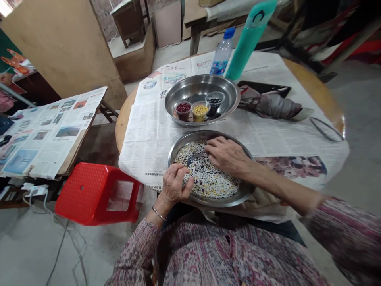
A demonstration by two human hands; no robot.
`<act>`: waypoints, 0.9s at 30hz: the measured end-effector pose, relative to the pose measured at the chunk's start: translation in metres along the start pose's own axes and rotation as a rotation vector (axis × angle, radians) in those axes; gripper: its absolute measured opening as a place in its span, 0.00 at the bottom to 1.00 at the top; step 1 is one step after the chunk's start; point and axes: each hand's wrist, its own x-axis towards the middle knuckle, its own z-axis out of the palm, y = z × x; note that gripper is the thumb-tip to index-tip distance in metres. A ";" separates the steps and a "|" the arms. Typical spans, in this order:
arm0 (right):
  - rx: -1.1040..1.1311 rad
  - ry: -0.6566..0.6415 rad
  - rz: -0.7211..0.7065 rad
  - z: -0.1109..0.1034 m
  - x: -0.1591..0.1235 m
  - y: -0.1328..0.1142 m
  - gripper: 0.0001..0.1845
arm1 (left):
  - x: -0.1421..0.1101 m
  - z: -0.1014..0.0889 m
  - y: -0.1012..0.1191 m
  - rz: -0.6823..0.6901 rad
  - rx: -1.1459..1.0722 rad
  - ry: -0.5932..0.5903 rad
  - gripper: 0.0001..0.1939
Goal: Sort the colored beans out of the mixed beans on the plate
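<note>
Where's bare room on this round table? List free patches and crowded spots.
Bare newspaper shows left of the rear basin and front basin, and right of the latter, between the grey bundle and printed photo. Crowded: the back, with bottle, turquoise container and rear basin; the front basin, left hand and right hand over its grains.

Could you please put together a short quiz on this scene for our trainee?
1. What stands in the far bowl? A: three cups; B: a spoon; C: a knife.
2. True or false: the bracelet is on the right wrist.
3. Fill in: the ____ hand reaches farther out over the near bowl.

Key: 1. A. 2. False; it is on the left. 3. Right hand.
</note>
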 end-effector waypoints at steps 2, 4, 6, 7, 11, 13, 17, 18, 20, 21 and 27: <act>0.016 0.001 0.052 -0.001 -0.020 0.003 0.13 | 0.000 0.000 0.000 0.005 0.004 0.005 0.07; 0.115 0.013 0.071 0.002 -0.038 -0.004 0.13 | 0.000 0.000 -0.001 0.012 0.012 0.001 0.07; 0.271 0.035 0.036 0.005 -0.048 -0.019 0.12 | 0.000 -0.001 0.000 0.005 0.021 -0.012 0.07; 0.350 0.039 -0.004 0.006 -0.051 -0.027 0.11 | 0.000 -0.001 0.000 0.001 0.028 -0.019 0.07; 0.552 0.028 -0.132 -0.002 -0.052 -0.050 0.11 | -0.001 -0.002 0.000 0.003 0.050 -0.020 0.07; 0.546 -0.031 -0.170 -0.011 -0.055 -0.052 0.11 | -0.001 -0.001 0.001 0.005 0.048 -0.012 0.07; 0.445 -0.270 -0.260 -0.019 -0.068 -0.048 0.10 | -0.001 -0.001 0.001 -0.001 0.035 -0.010 0.06; 0.424 -0.290 -0.262 -0.017 -0.071 -0.047 0.11 | -0.001 -0.001 0.001 -0.004 0.038 -0.015 0.06; 0.400 -0.249 -0.249 -0.011 -0.070 -0.045 0.12 | -0.001 -0.001 0.001 -0.003 0.051 -0.023 0.06; 0.391 -0.205 -0.240 -0.008 -0.066 -0.044 0.13 | -0.001 -0.002 0.000 0.000 0.057 -0.024 0.06; 0.290 0.036 -0.075 0.001 -0.019 -0.022 0.18 | 0.000 0.000 -0.001 0.016 0.053 -0.015 0.07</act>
